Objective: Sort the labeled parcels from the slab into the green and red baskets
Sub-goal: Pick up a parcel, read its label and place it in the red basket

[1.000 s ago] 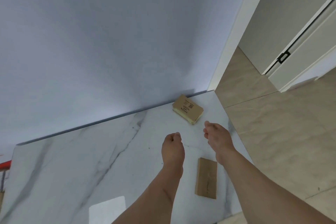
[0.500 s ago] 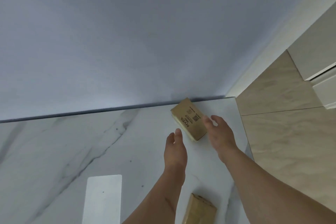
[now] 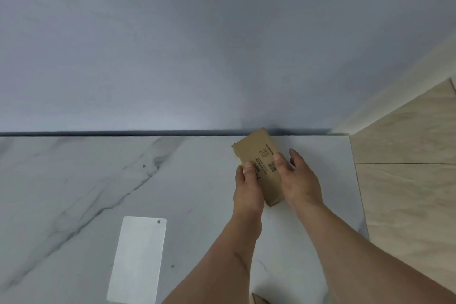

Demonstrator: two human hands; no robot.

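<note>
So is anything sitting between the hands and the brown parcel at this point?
No. The left hand and right hand already hold the parcel from either side, thumbs on its printed top. Nothing lies between them. The baskets are out of view, so that path can't be judged.

A brown cardboard parcel [image 3: 260,159] with black print and a code square on its top face is lying flat and skewed near the far right corner of the white marble counter [image 3: 74,180]. Another brown parcel's corner [image 3: 259,300] is peeking in at the near edge.
</note>
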